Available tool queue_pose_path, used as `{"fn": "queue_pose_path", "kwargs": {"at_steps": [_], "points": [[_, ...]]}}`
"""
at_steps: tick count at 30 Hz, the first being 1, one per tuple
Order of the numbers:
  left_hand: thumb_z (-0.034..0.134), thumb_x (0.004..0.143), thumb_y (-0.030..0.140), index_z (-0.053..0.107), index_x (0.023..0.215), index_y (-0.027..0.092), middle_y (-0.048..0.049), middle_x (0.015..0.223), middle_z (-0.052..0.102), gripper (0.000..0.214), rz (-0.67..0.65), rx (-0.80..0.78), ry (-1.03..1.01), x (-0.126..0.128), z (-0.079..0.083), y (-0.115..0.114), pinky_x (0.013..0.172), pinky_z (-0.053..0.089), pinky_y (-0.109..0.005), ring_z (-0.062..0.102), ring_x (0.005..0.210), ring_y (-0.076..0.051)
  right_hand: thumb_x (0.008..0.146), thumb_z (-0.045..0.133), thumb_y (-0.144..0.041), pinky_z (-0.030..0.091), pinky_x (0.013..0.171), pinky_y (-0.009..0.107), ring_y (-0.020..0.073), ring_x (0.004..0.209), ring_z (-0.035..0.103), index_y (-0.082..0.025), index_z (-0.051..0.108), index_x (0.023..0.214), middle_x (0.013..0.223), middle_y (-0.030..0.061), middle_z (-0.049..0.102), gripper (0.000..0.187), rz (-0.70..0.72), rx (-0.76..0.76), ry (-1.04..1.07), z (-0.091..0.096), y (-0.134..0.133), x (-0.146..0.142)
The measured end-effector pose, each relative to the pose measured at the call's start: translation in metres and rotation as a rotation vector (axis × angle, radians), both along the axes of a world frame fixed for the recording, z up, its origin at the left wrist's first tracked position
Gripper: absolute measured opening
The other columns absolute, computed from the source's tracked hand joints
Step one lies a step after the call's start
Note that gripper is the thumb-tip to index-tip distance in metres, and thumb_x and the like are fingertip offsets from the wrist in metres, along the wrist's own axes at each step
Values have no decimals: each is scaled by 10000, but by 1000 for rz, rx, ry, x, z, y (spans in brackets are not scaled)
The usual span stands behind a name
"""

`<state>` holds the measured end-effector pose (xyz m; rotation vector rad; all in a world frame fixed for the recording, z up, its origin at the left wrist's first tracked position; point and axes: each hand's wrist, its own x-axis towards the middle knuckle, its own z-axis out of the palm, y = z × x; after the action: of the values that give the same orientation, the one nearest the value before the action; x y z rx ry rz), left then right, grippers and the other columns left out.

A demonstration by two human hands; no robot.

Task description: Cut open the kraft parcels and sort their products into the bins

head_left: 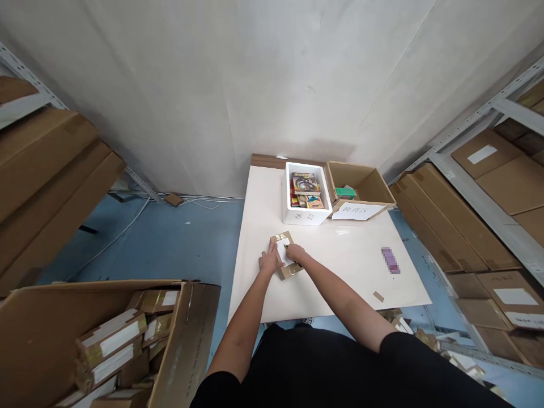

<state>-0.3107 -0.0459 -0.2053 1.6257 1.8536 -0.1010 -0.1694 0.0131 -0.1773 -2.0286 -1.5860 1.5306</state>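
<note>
A small flat cardboard parcel (284, 242) with a white label and shiny tape lies on the white table (323, 266). My left hand (269, 260) presses on its left edge with fingers laid over it. My right hand (294, 253) rests on the parcel with fingers closed around a small dark object I cannot make out, its tip on the taped top. Both forearms reach in from below.
A white foam box (306, 215) of colourful items and an open cardboard box (361, 187) with a paper sign stand at the table's far end. A purple object (390, 260) lies right. A large carton (106, 340) of parcels sits lower left. Shelves of boxes flank both sides.
</note>
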Motion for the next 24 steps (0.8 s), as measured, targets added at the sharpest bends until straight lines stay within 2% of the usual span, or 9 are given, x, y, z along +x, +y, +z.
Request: {"fn": "queue_pose_path", "kwargs": {"at_steps": [3, 6, 8, 10, 12, 15, 18, 21, 24], "points": [[765, 798, 533, 144, 1707, 368, -10, 1813, 72, 1114, -22, 0, 40, 2, 5, 2, 1017, 523, -467, 476, 1392, -388, 825, 838, -323, 589, 520, 340, 289, 594, 757, -155, 713, 1050, 772, 132, 767, 308, 80, -79, -146, 4, -42, 24], [755, 819, 547, 120, 1702, 404, -1, 1815, 55, 1098, -69, 5, 68, 4, 8, 4, 1028, 520, -458, 465, 1406, -379, 890, 739, -254, 607, 539, 367, 293, 623, 774, -167, 709, 1100, 931, 139, 782, 229, 369, -153, -443, 4, -96, 60], [722, 853, 564, 135, 1702, 400, -7, 1815, 53, 1045, -96, 5, 76, 6, 10, 4, 1028, 520, -451, 472, 1397, -372, 925, 691, -240, 619, 591, 376, 309, 690, 792, -169, 712, 1076, 943, 140, 780, 168, 457, -267, -513, 2, -131, 86], [669, 894, 582, 154, 1706, 379, -20, 1814, 58, 983, -109, 12, 86, 8, 11, 3, 1018, 525, -442, 485, 1380, -365, 1007, 590, -282, 618, 680, 372, 317, 847, 806, -168, 688, 1114, 1053, 162, 777, 185, 390, -174, -536, -1, -157, 108], [617, 926, 602, 159, 1713, 343, -50, 1812, 74, 947, -115, 29, 108, 15, 12, -2, 1015, 527, -438, 495, 1371, -362, 1091, 447, -358, 595, 776, 354, 299, 995, 790, -181, 631, 1198, 1110, 157, 775, 277, 224, -44, -551, -4, -171, 122], [533, 964, 634, 164, 1721, 237, -139, 1796, 120, 930, -116, 58, 169, 36, 12, -18, 1035, 516, -443, 500, 1375, -371, 1118, 326, -550, 552, 805, 335, 283, 1045, 769, -206, 547, 1251, 1103, 140, 777, 430, 5, 25, -514, -7, -166, 123], [423, 1013, 627, 191, 1705, 98, -246, 1753, 199, 901, -90, 94, 235, 65, 11, -44, 1054, 499, -442, 505, 1380, -382, 1036, 441, -714, 526, 808, 340, 311, 1075, 752, -214, 507, 1247, 1136, 155, 766, 546, -79, 42, -462, -8, -133, 112], [387, 1034, 597, 281, 1670, 44, -299, 1660, 366, 850, -97, 95, 278, 85, 13, -63, 1043, 498, -450, 504, 1382, -400, 972, 621, -676, 519, 825, 346, 325, 1109, 736, -201, 484, 1265, 1186, 182, 753, 574, -159, 42, -479, -8, -88, 110], [439, 1031, 525, 461, 1596, 92, -265, 1493, 571, 712, -210, 114, 267, 84, 22, -58, 1069, 477, -480, 512, 1373, -402, 903, 739, -646, 518, 818, 327, 317, 1107, 730, -215, 492, 1249, 1206, 169, 749, 605, -201, 82, -473, -10, -57, 122]]}}
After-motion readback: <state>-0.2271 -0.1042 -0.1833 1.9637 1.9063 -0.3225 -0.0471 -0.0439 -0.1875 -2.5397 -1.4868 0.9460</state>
